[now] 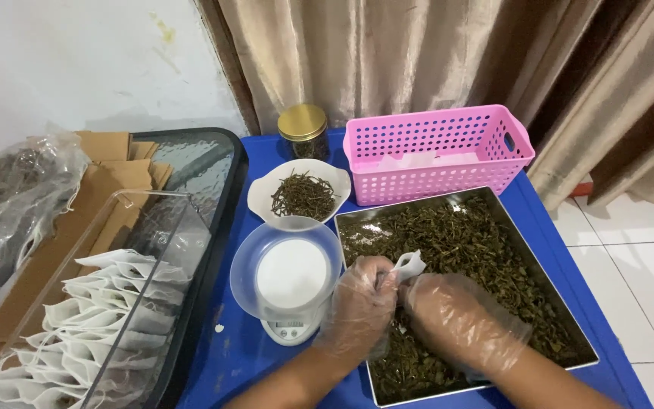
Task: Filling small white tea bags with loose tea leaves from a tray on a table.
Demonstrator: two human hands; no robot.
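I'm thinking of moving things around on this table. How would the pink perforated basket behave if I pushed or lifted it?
The pink basket looks like thin plastic full of holes, so it is probably light for its size. Only some white material shows inside, so a push would likely slide it easily over the blue table. Its wide, low shape makes tipping unlikely, though the walls may flex a little under a grip.

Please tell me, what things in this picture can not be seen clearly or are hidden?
- Small white bag: head view; mostly hidden by the left hand and right hand, its contents not visible.
- Scale display: too small to make out.
- Pink basket: its wall hides most of the inside.
- Jar with gold lid: white bowl covers its lower part.
- White bags in clear container: cut by bottom edge.
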